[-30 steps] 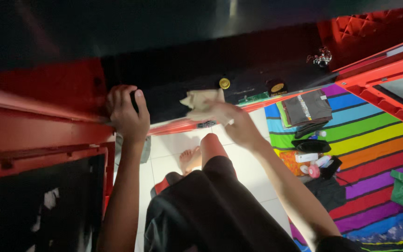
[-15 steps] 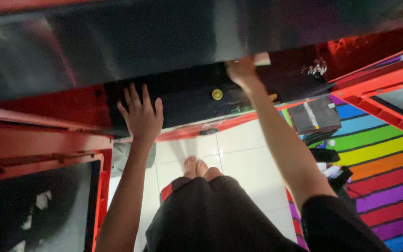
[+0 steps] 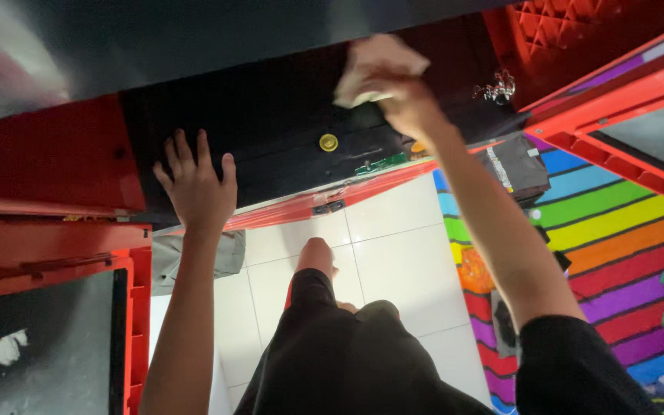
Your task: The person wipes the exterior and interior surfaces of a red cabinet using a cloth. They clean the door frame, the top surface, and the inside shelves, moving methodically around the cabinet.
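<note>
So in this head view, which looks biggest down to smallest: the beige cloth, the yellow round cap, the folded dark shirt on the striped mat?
1. Beige cloth, though it is nearer the camera, so this is unsure.
2. Folded dark shirt.
3. Yellow round cap, plainly smallest.

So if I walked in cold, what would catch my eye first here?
Probably the rainbow-striped mat on the right, bright against the white tiled floor. Next, the red and black cabinet across the top, where the right hand presses a crumpled pale cloth to its black panel while the left hand lies flat, fingers spread, on the same panel. A small yellow knob sits between the hands.
</note>
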